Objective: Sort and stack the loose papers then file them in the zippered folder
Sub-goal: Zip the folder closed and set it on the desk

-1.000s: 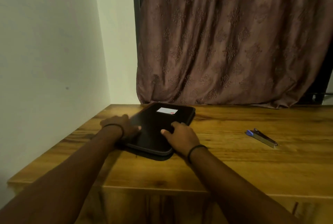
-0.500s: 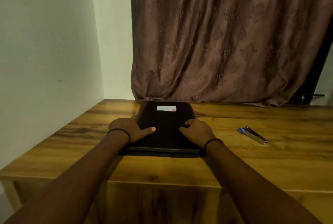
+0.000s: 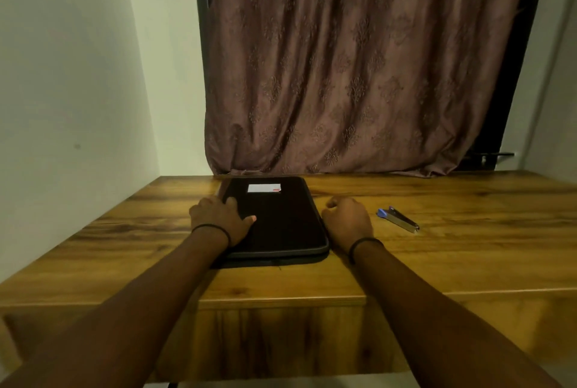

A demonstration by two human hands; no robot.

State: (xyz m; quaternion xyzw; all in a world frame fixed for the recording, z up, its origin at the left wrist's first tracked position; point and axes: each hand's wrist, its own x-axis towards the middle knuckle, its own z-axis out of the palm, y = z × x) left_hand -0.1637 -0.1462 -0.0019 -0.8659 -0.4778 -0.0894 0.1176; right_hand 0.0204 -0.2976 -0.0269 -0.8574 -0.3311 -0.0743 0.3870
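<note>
Left hand [image 3: 220,220] lies flat on the shut folder [image 3: 282,222], right hand [image 3: 346,219] curls at its 3 o'clock edge, grip unclear; unzipping seems next.

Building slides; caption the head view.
Left hand rests on the black folder, right hand beside it; a blue-ended metal tool lies nearby.

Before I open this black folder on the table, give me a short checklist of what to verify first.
1. Black rectangular zippered folder lies flat on the brown wooden table: ok.
2. Left hand rests on the folder's cover, steadying it: ok.
3. Right hand, fingers curled beside the folder's right edge, has the zipper pull: cannot tell.
4. Folder zipped fully shut: cannot tell.
5. Loose papers within sight: not ok, none visible.
6. Blue and silver stapler lies apart from the folder, to its right: ok.
</note>
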